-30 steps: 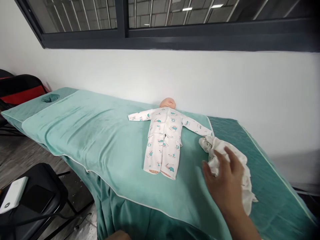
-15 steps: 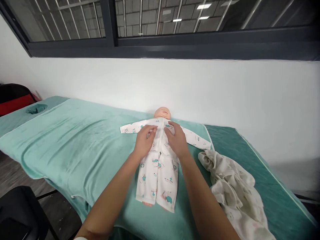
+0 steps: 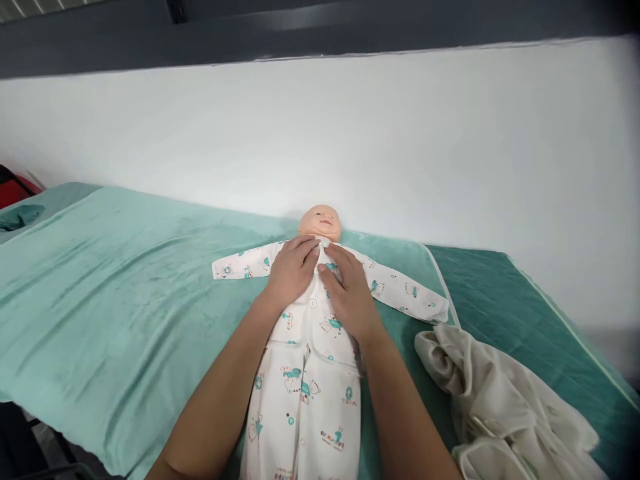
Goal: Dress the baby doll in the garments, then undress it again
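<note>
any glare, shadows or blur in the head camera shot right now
In the head view, light is soft, with a faint sheen on the dark window frame; there too, the white wall greys low at the far right, while the shirt looks clear enough to show a button.

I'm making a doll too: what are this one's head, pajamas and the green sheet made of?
Doll's head: probably plastic or rubber, smooth, satiny, with molded-looking creases.
Pajamas: probably cotton, matte, with soft creases.
Green sheet: perhaps plush fabric, judging by its soft sheen and folds.
</note>
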### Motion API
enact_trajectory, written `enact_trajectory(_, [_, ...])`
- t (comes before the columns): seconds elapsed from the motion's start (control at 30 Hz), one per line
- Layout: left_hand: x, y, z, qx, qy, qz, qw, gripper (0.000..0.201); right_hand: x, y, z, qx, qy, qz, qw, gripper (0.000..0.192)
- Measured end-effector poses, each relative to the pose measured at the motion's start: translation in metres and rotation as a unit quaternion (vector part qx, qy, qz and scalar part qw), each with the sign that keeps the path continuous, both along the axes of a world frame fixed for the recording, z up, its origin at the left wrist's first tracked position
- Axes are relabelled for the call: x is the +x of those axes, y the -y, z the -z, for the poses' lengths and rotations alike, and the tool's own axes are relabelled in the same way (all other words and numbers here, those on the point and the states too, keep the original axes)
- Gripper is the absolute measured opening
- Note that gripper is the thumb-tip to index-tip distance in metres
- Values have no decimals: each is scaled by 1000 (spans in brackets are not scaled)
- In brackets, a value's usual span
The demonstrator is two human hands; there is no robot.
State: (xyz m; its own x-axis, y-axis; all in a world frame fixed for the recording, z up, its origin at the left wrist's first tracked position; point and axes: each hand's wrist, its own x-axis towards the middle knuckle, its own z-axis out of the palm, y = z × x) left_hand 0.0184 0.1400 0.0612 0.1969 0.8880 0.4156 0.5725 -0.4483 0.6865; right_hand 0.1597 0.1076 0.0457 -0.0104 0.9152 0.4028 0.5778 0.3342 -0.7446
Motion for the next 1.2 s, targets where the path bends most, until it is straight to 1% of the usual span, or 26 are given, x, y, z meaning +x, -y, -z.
enact_trajectory(0.1, [0, -1, -1, 3, -6, -1, 1000, 36, 0, 0, 0, -2, 6, -4, 1000, 40])
enact_trajectory(0.3, [-1, -1, -1, -17, -12, 7, 1000, 38, -1, -6, -1, -29, 38, 2, 999, 41])
enact_trajectory(0.43, [-3, -2, 0, -17, -14, 15, 1000, 39, -1, -12, 0, -22, 60, -7, 998, 39])
enact_trajectory(0.6, [-2, -1, 0, -21, -5, 10, 1000, 37, -1, -10, 0, -10, 40, -7, 999, 41])
enact_trajectory(0.7, [-1, -1, -1, -23, 0, 0, 1000, 37, -1, -8, -2, -18, 20, 5, 1000, 47])
enact_trajectory(0.77, [-1, -1, 0, -19, 1, 1, 1000, 37, -2, -7, -4, -26, 34, 3, 999, 51])
enact_trajectory(0.9, [-1, -2, 2, -16, -1, 2, 1000, 38, -2, -9, -4, -20, 65, -3, 998, 49])
enact_trajectory(1.03, [-2, -3, 4, -9, -9, 5, 1000, 38, -2, -9, -4, -23, 62, 5, 998, 47])
enact_trajectory(1.2, [-2, -1, 2, -11, -14, 4, 1000, 38, -2, -7, -4, -24, 55, 1, 998, 47])
